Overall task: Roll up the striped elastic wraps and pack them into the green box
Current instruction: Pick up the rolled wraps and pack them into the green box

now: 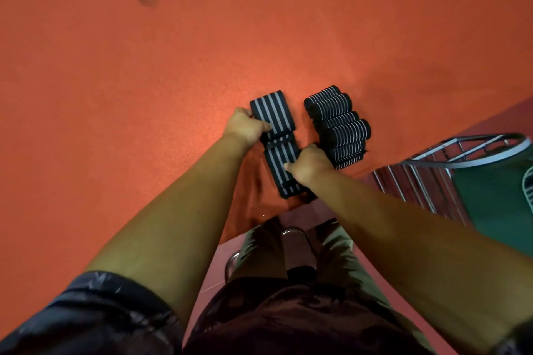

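A black elastic wrap with grey stripes [275,135] lies flat and lengthwise on the red table, folded or bunched near its middle. My left hand [247,127] grips its left edge near the far end. My right hand [310,163] grips its right edge nearer to me. Just right of the wrap, several rolled striped wraps [339,124] lie side by side in a row. No green box is clearly in view.
The red cloth-covered table [173,81] stretches far and left, its near edge just below my hands. A metal chair with a curved frame [467,158] and a green surface [496,204] stands at right. My legs and a chair show below.
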### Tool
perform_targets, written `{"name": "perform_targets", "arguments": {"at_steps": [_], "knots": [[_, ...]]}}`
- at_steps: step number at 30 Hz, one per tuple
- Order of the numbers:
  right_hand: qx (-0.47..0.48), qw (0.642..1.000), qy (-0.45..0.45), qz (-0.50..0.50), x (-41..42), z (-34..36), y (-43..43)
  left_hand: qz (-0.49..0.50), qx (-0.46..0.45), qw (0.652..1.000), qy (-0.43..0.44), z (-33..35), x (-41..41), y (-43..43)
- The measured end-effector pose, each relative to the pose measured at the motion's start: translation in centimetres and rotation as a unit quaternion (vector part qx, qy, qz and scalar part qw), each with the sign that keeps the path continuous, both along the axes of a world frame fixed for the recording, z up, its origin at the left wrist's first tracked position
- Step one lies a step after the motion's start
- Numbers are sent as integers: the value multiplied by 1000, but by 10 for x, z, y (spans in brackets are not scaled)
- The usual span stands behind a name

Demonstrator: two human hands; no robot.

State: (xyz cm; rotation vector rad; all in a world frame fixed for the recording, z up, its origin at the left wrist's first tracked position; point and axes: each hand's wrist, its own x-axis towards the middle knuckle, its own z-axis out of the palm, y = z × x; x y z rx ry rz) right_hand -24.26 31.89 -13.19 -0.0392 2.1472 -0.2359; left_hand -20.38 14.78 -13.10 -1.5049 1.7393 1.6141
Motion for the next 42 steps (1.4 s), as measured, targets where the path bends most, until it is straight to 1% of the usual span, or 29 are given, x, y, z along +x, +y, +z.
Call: {"name": "perform_targets", "arguments": {"at_steps": [5,9,11,13,15,19,21,26,30,33,36,37,39,42], "knots": [[-36,997,-66,-23,2,-10,3,52,65,996,12,-8,0,1],[-47,996,-61,-49,10,-6,0,61,90,994,16,-9,1,3],[-59,995,-53,-61,17,-1,-1,64,83,994,26,-11,5,8],[-66,995,-42,-55,21,2,-1,81,72,993,40,-8,11,12],[-72,995,-49,-47,21,4,0,97,67,991,61,-5,18,12],[-86,993,-83,-10,13,18,3,180,31,980,81,8,32,0],[-100,990,-94,-1,6,31,3,220,33,970,97,18,40,-8],[-149,984,-90,-30,-17,71,-3,253,19,962,101,55,55,-23],[-190,978,-69,-49,-35,109,-13,283,18,952,115,87,60,-26],[-234,966,-76,-84,-50,135,-16,279,31,950,139,108,55,-22],[-287,944,-101,-127,-75,123,-9,261,46,952,156,127,42,-11],[-311,934,-106,-142,-79,130,-5,257,55,951,162,132,36,-6],[-337,920,-113,-167,-83,166,4,244,72,951,174,141,20,3],[-360,900,-111,-220,-103,183,30,205,91,955,193,150,-10,19]]}}
